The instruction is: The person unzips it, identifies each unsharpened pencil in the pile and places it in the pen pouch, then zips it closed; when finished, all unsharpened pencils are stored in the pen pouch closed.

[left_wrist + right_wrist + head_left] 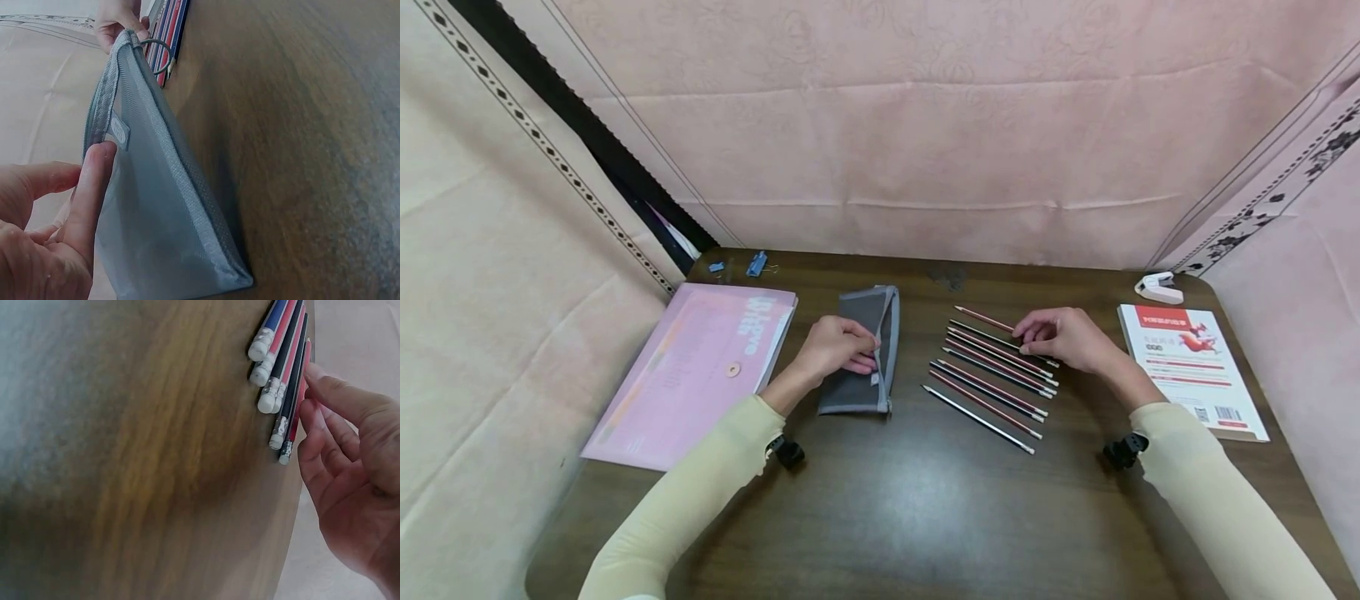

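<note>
**Grey pouch (853,392) and red pencil (985,318) both in grip!**

I'm watching the left hand (838,346), at centre frame, pinching the pouch's rim, finger and thumb nearly closed. Right of centre, the right hand (1060,336) is pinching the red pencil between its fingertips, while the other pencils (992,387) are lying in a slanted row below.

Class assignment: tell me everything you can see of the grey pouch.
The grey pouch has panels that look like fine, translucent mesh, with fabric-like edging and a small label near its mouth. A thin loop shows at its far end. It rests on the brown table, mouth open, left of the pencils in the head view. The left hand pinches its rim.
</note>
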`<state>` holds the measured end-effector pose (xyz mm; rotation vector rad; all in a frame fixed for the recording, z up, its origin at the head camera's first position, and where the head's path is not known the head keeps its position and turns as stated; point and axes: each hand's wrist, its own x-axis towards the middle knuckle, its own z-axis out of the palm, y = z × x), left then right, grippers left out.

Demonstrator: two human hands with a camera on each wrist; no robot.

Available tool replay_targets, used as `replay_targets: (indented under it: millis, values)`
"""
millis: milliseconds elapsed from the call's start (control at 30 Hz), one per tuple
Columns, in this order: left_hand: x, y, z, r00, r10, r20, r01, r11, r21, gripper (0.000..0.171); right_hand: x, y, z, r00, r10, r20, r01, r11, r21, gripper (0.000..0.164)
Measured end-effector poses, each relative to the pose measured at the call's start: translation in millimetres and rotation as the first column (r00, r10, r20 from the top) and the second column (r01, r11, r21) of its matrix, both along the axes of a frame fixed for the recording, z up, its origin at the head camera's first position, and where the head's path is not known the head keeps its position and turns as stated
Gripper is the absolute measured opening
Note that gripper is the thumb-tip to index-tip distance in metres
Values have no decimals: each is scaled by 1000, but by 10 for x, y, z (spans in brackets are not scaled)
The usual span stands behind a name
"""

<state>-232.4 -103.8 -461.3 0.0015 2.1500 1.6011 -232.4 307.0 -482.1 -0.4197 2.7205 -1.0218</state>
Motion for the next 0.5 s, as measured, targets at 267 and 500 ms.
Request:
replay_targets:
  millis: [267,500]
  values:
    - [-14,-14,8,1000,1,0,-1,1000,-6,16,-2,-34,18,1000,24,-6,-23,997,67,19]
    - [-20,-23,-14,1000,-12,-14,12,1000,15,22,-12,-58,-55,994,75,-76,-66,991,112,16]
